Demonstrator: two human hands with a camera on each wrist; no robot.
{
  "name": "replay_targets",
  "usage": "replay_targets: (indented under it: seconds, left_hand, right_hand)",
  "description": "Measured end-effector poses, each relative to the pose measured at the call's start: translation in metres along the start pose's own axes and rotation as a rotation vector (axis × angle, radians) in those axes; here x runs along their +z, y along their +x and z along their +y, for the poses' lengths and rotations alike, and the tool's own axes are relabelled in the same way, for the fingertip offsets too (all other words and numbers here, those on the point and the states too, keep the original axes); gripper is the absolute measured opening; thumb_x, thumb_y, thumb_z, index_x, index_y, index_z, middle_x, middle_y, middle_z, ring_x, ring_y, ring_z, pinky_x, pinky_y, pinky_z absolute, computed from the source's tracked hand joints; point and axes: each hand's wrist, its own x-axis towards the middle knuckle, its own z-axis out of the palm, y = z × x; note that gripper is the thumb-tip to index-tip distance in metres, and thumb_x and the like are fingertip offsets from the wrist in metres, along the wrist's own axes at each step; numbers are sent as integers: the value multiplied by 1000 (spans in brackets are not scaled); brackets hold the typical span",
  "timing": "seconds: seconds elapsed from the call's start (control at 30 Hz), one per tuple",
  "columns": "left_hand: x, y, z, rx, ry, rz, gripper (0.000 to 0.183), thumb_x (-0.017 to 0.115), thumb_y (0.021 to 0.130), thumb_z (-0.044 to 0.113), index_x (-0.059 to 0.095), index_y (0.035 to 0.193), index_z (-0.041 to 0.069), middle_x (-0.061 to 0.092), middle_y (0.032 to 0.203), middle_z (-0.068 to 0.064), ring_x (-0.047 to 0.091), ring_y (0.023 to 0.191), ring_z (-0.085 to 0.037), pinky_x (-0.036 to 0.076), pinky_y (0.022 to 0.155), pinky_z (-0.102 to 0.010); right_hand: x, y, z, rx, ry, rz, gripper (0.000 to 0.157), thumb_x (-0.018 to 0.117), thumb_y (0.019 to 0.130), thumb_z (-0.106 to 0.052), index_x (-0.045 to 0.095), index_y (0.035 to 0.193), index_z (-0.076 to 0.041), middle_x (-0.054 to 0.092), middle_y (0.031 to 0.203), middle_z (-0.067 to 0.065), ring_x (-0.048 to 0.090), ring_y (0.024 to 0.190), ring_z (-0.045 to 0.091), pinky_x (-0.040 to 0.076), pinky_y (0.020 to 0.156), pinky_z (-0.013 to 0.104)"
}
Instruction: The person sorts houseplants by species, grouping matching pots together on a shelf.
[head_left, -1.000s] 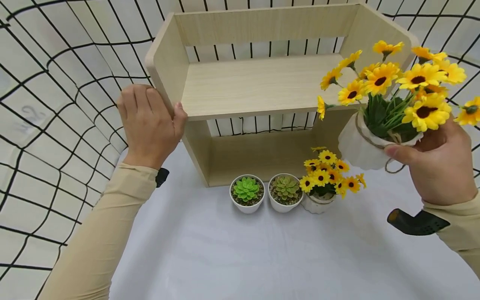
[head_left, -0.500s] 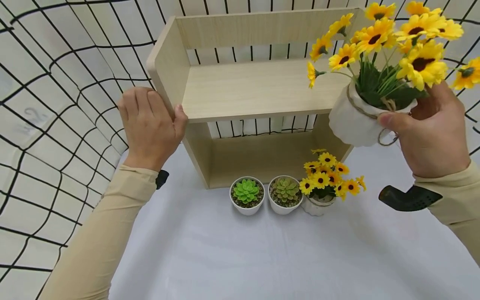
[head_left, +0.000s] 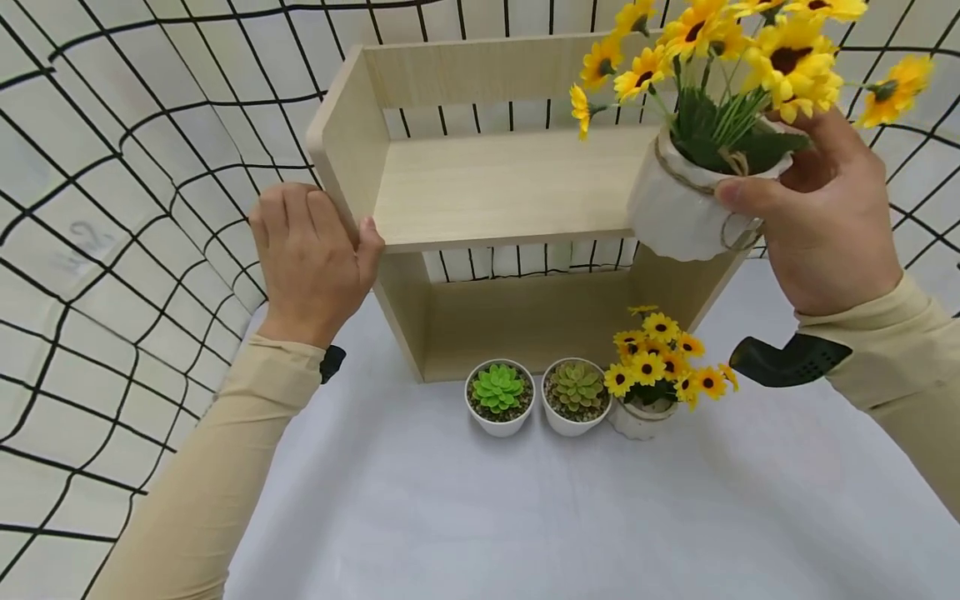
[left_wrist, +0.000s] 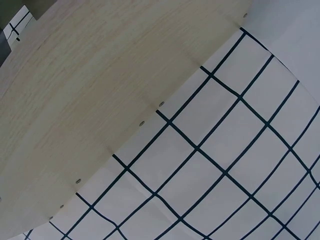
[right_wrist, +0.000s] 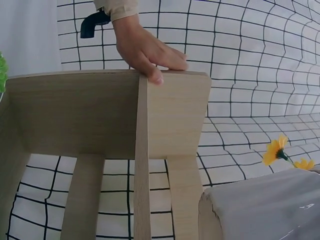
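My left hand (head_left: 313, 262) grips the left side panel of a pale wooden two-tier shelf (head_left: 510, 187), thumb at the front edge and fingers on the outside. The left wrist view shows only the outer face of this panel (left_wrist: 100, 105) and grid cloth. My right hand (head_left: 836, 217) holds a white pot of yellow artificial sunflowers (head_left: 675, 208) by its rim, thumb in front. This pot is upright before the right end of the upper tier; whether it touches the board cannot be told. The right wrist view shows the pot's white side (right_wrist: 265, 210) close up.
Before the lower tier stand a bright green succulent (head_left: 498, 390), a duller green succulent (head_left: 576, 392) and a smaller potted sunflower (head_left: 645, 367), side by side on the white cloth (head_left: 480, 508). Black-gridded cloth (head_left: 172, 208) surrounds the shelf at the back and sides.
My right hand has carried the large sunflower pot up and to the left, toward the upper tier. My left hand keeps its grip on the shelf side; the head view has shifted slightly.
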Motion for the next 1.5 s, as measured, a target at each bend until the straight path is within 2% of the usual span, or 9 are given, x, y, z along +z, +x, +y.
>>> replay_targets:
  seconds: [0.17,0.43,0.63,0.97,1.13,1.3,1.5]
  left_hand:
    - [0,0,0,3,-1,11,45,37,102,33,47,100,-11,50,104,-31,42,107,-46,31,95,-56]
    - [-1,-1,-1,1,-1,19,44,37,101,32,48,99,-10,51,104,-31,42,107,-45,32,96,-56]
    - [0,-1,0,10,0,29,44,38,101,32,49,98,-10,52,102,-30,44,105,-45,34,96,-55]
    - [-1,-1,-1,17,19,23,45,37,101,33,49,98,-10,53,102,-30,44,105,-45,34,96,-55]
    - [-2,-1,-1,20,23,21,45,37,101,33,49,99,-11,53,103,-30,44,104,-45,33,95,-54]
    - [-2,-1,-1,23,24,25,45,37,101,33,49,99,-11,53,103,-30,44,104,-45,34,95,-54]
    - [-2,0,-1,25,28,23,45,37,101,32,49,99,-11,53,103,-30,44,104,-44,34,94,-54]
  right_hand:
    - [12,10,4,19,-9,-18,72,70,79,19,58,142,-13,56,144,7,56,123,25,54,92,25]
    - [26,29,15,100,-145,9,64,81,78,5,58,134,-16,61,130,3,54,110,20,51,89,25]
    - [30,42,24,118,-274,27,65,84,79,-6,57,136,-20,59,129,-1,51,106,17,46,90,27]
    - [29,59,35,167,-343,47,68,84,81,-11,55,141,-21,55,126,-3,46,104,15,42,90,25]
    - [27,65,39,207,-416,49,70,83,84,-15,52,145,-25,52,128,-5,45,108,13,40,97,29]
    - [26,70,42,221,-434,55,68,82,84,-16,53,145,-27,52,131,-6,46,109,12,41,99,30]
    - [26,75,47,231,-386,66,66,82,83,-14,55,142,-25,50,127,-6,45,108,12,42,97,30]
